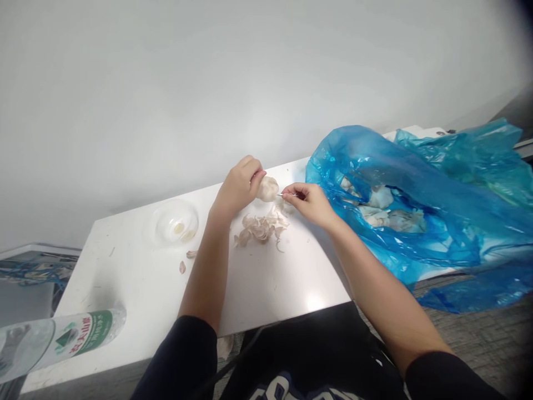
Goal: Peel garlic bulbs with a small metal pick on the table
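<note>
Well left of the garlic bulb [267,189], low on the white surface [125,289], a clear plastic water bottle [62,339] lying on its side, green label facing up. Next, still left of the bulb, a clear shallow bowl [175,222] with a small pale piece inside. Lower left of the bulb, two small garlic cloves [186,254] lying loose on the surface, just apart from each other. Just left of the bulb, the left hand [239,188], fingers [250,166] curled and pressed together around the bulb, holding it firmly; whether the bulb also touches the surface, impossible to tell. Directly below the bulb, a loose heap of curled, papery garlic skins [260,229]. Just right of the bulb, a thin metal pin [287,194], its tip at the bulb's side. Beyond the pin, the right hand [310,204], with thumb and forefinger pinching the pin and the other fingers loosely curled. Farthest right of the bulb, a crumpled blue plastic bag [416,205], spilling past the edge of the surface, with pale lumps [378,214] inside, too obscured by the film to identify.
</note>
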Motion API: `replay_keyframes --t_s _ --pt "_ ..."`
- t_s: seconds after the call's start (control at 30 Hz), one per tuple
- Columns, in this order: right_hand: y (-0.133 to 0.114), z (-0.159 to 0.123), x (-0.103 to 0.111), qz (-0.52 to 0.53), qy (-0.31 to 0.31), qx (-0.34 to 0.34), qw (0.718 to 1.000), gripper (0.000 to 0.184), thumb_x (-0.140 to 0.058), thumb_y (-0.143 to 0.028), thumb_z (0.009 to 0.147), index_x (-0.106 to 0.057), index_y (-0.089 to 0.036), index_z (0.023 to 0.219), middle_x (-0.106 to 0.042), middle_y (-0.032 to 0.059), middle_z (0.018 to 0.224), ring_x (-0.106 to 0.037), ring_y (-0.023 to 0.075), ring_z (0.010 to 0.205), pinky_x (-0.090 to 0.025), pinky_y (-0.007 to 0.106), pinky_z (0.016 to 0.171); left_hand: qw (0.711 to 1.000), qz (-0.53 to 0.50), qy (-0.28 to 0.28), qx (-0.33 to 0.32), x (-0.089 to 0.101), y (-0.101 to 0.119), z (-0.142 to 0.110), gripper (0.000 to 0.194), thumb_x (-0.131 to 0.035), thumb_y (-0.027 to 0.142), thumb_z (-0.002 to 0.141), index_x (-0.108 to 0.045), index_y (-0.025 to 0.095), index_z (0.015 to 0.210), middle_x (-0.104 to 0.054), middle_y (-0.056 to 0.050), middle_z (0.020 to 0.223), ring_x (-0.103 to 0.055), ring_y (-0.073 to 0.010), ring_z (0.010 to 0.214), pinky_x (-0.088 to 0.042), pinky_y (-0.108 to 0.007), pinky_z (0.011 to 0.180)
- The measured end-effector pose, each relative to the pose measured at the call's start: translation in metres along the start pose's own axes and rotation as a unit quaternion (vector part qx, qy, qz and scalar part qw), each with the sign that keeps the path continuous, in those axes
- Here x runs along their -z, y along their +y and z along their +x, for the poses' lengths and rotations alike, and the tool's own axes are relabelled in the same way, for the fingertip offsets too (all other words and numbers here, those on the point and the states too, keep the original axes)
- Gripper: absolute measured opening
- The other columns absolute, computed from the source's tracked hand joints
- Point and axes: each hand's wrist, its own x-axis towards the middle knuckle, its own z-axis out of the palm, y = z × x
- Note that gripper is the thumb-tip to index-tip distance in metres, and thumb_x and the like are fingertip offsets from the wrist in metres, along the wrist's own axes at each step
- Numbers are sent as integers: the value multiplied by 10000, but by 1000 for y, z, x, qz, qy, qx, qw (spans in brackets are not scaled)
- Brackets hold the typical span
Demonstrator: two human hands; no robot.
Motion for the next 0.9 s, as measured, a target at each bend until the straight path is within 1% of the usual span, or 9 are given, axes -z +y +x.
replay_keyframes --t_s 0.1,0.27,0.37,0.5,0.6,0.67,0.73,0.8,0.9 --pt "1 0 -3 -2 18 11 1000 175 -604 -282 787 -713 -146 801 -697 48 748 -536 142 612 -389 278 603 999 29 28 -3 -5 -1 0 195 -426 144 925 -388 211 745 -522 -42 804 -479 -169 722 -406 -315 668" --pt "-2 -3 -6 -39 33 59 997 134 -585 -220 797 -703 -158 781 -690 58 769 -562 158 654 -406 284 633 997 58 61 3 -13 -7 1 210 -407 173 949 -374 218 747 -531 -55 809 -506 -190 759 -424 -335 698" --pt "-5 -6 -9 -56 24 84 995 132 -573 -197 813 -694 -162 773 -683 54 761 -556 155 651 -407 282 640 995 65 71 10 -17 -10 1 213 -396 191 962 -368 220 754 -531 -60 816 -515 -197 779 -433 -342 725" --pt "-8 -9 -14 -81 -5 100 992 130 -567 -184 832 -682 -170 772 -677 50 771 -552 151 647 -411 281 655 994 71 83 31 -18 -15 1 198 -388 192 957 -368 221 763 -533 -64 827 -509 -201 774 -426 -349 734" --pt "-5 -9 -12 -116 -20 107 987 125 -567 -177 842 -680 -176 790 -677 49 771 -558 158 655 -418 286 677 992 70 92 58 -16 -19 0 189 -392 192 946 -360 225 763 -532 -62 823 -508 -203 774 -416 -352 739" --pt "-1 -7 -6 -143 -4 113 983 125 -565 -167 844 -686 -176 811 -684 57 785 -567 168 674 -423 295 696 991 65 88 81 -13 -21 0 201 -398 181 938 -347 226 749 -526 -57 808 -502 -199 768 -407 -349 741" --pt "3 -5 0 -157 29 122 980 128 -567 -172 851 -694 -177 835 -691 65 803 -569 175 689 -427 303 707 990 57 78 103 -10 -23 -1 223 -408 166 928 -336 226 726 -513 -47 778 -489 -191 758 -397 -343 738" --pt "5 -3 4 -147 54 131 979 126 -578 -202 867 -702 -183 859 -698 63 817 -558 171 678 -431 304 697 989 42 67 125 -7 -23 -2 237 -417 160 921 -344 222 705 -496 -33 737 -476 -184 746 -386 -333 734" --pt "3 -2 5 -108 65 139 982 131 -603 -267 880 -714 -197 882 -703 50 816 -533 155 636 -430 295 656 984 -7 44 173 -4 -23 -3 248 -421 178 921 -389 212 678 -488 -14 682 -465 -171 712 -372 -315 707"
